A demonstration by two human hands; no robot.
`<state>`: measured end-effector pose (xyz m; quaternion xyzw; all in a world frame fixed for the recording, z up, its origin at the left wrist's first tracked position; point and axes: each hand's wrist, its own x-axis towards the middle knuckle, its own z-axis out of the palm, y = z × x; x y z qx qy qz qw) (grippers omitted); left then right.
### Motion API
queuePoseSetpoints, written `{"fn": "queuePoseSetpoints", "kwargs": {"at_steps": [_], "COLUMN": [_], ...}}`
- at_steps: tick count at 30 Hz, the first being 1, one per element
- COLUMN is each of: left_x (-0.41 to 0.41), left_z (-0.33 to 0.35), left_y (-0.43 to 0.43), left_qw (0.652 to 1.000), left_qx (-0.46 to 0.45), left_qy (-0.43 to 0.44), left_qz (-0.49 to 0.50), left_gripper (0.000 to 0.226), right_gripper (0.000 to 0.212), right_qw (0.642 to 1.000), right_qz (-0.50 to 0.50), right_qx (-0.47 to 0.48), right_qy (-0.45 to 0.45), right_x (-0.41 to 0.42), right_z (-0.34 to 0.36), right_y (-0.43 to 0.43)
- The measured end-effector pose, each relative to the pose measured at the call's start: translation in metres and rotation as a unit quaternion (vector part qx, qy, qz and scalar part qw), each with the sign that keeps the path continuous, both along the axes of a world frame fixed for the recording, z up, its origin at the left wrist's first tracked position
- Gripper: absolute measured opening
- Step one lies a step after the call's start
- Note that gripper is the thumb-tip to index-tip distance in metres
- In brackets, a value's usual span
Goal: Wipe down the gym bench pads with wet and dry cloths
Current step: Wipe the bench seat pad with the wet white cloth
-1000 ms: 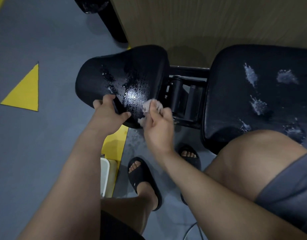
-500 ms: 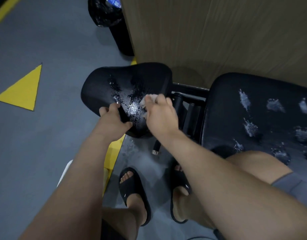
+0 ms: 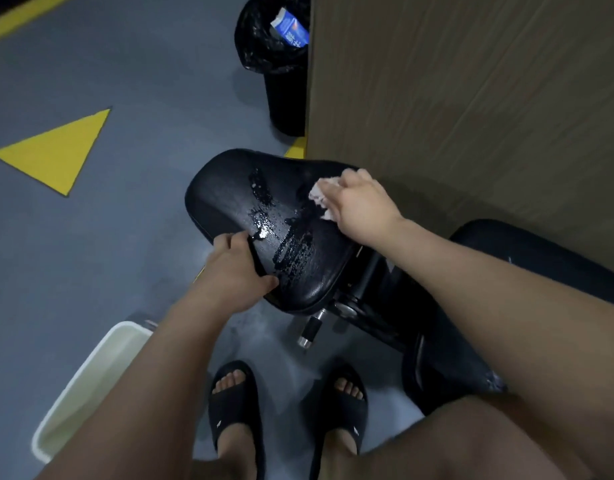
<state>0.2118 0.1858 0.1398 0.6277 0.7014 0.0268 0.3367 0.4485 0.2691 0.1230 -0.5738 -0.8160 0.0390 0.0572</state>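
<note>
Feet in black rubber slide sandals (image 3: 234,410) stand beside a white plastic tub (image 3: 90,375) on their left. Beyond, the left hand (image 3: 236,271) grips the near edge of the black padded bench seat (image 3: 222,192), fingers curled round it. Water beads the seat's middle. At its far right corner the right hand (image 3: 362,206) presses a pale crumpled cloth (image 3: 317,194), fingers bunched over it. Farther off stands a black-lined waste bin (image 3: 284,91).

Print on the blue carton (image 3: 291,29) is too blurred to read.
</note>
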Motion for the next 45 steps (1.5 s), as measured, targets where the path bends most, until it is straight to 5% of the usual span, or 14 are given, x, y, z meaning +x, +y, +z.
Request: {"fn": "queuePoseSetpoints", "kwargs": {"at_steps": [5,10,17,27,34,45], "left_x": [-0.003,-0.005,-0.008,-0.012,-0.011,-0.007], "left_z": [-0.001,-0.004,-0.007,-0.011,-0.010,-0.012], "left_y": [0.003,0.007,0.011,0.017,0.014,0.016], "left_qw": [1.000,0.999,0.999,0.999,0.999,0.998], "left_qx": [-0.002,-0.010,-0.018,-0.037,-0.028,-0.038], "left_qy": [-0.022,-0.042,-0.037,-0.027,-0.030,-0.030], "left_qz": [0.007,0.018,0.020,0.029,0.030,0.039], "left_gripper": [0.098,0.096,0.107,0.137,0.135,0.136], "right_gripper": [0.036,0.042,0.021,0.042,0.040,0.040], "right_qw": [0.998,0.989,0.998,0.976,0.994,0.968], "right_qz": [-0.049,0.139,-0.014,0.205,0.022,0.021], "right_qx": [-0.024,-0.010,-0.056,0.007,-0.091,-0.240], "right_qy": [0.044,0.047,0.005,0.068,0.061,0.075], "right_x": [-0.029,-0.021,-0.040,-0.024,-0.088,-0.114], "right_z": [-0.002,-0.005,-0.002,-0.010,-0.012,0.000], "right_y": [0.031,0.004,0.084,0.050,0.114,0.152]}}
